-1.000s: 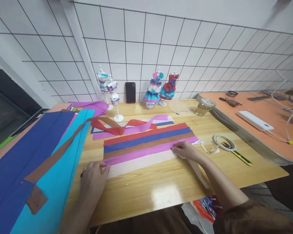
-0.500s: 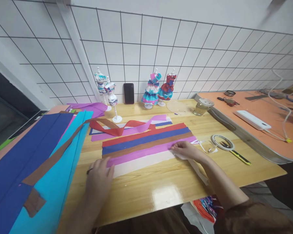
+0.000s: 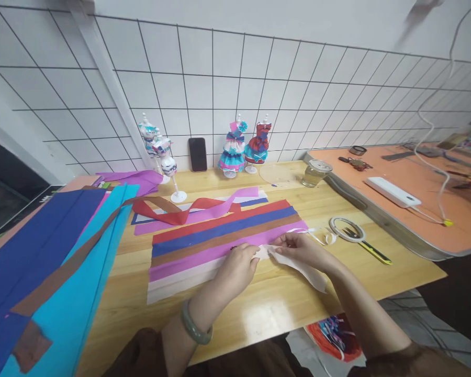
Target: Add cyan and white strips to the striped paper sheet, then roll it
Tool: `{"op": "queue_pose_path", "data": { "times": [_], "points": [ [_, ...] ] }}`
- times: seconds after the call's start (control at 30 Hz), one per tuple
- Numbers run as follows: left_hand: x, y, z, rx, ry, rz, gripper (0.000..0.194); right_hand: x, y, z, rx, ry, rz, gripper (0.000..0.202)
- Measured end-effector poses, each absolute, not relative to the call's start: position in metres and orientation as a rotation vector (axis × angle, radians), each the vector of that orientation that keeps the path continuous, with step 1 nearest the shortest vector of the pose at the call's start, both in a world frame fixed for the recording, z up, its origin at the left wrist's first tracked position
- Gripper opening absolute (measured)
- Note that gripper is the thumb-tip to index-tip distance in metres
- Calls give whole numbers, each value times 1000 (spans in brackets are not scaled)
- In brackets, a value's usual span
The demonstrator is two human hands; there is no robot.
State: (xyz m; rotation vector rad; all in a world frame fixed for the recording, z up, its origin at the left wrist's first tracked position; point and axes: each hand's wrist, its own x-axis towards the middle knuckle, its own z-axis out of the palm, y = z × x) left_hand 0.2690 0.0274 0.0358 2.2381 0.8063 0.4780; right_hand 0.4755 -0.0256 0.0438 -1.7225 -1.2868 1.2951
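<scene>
The white strip (image 3: pixel 184 281) lies along the purple strip (image 3: pixel 188 262) on the wooden table (image 3: pixel 129 298). The right hand (image 3: pixel 301 250) pinches it; the left hand (image 3: pixel 236 268), fingers bunched, touches it — grip unclear.

A small craft workshop was indicated: dressed miniature mannequins (image 3: pixel 232 152) were stood near the tiled wall (image 3: pixel 322 94), and coloured strips (image 3: pixel 223 229), a utility knife (image 3: pixel 377 252) and a tape roll (image 3: pixel 333 226) were spread across the bench (image 3: pixel 121 309).

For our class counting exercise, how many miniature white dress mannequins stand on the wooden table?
4: front mannequin and partly hidden rear mannequin, left of the black rectangular phone; pink-and-turquoise-dressed mannequin and red-topped mannequin, right of it.
</scene>
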Motion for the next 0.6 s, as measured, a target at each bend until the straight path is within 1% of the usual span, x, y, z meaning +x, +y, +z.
{"op": "queue_pose_path", "data": {
  "times": [0.1, 0.2, 0.3, 0.43, 0.5, 0.6],
  "points": [
    [286, 39, 18, 2033, 835, 458, 24, 475, -33, 53, -1739, -1298, 1224, 31],
    [294, 48, 6, 1878, 891, 407, 23, 466, -36, 65, -1652, -1294, 1232, 28],
    [292, 52, 10, 1900, 879, 444, 23, 452, -35, 73, -1563, -1349, 1238, 27],
    [288, 46, 26, 1812, 733, 543, 24, 430, -28, 71, -1460, -1336, 1254, 30],
    [290, 40, 30, 1664, 699, 590, 21, 420, -26, 68, -1393, -1316, 1248, 32],
    [295, 35, 26, 1417, 780, 610, 9, 409, -26, 70, -1276, -1319, 1232, 37]
  ]
}}
